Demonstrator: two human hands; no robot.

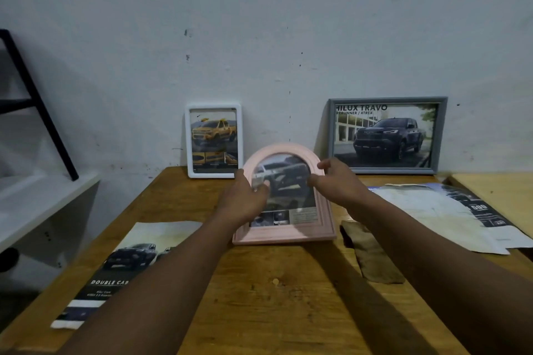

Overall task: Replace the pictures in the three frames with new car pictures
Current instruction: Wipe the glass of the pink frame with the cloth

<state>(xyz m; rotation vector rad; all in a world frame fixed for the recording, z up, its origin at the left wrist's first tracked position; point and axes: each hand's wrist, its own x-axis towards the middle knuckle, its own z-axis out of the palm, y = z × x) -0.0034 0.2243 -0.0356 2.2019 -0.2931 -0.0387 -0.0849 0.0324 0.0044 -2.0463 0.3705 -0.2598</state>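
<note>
While white frame (pixel 212 106) and grey frame (pixel 392 170) stand filled, I judge this the last one: left hand (pixel 245 199) and right hand (pixel 337 184) grip pink frame (pixel 288 235), picture (pixel 288 179) in.

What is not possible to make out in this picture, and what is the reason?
- Pink frame picture, head view: left hand covers part; the rest is blurred.
- Brochure, head view: left forearm hides its right side.
- White frame, head view: lower small pictures too small.

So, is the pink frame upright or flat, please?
Tilted: pink frame rests bottom edge on table; left hand, right hand hold its sides.
</note>
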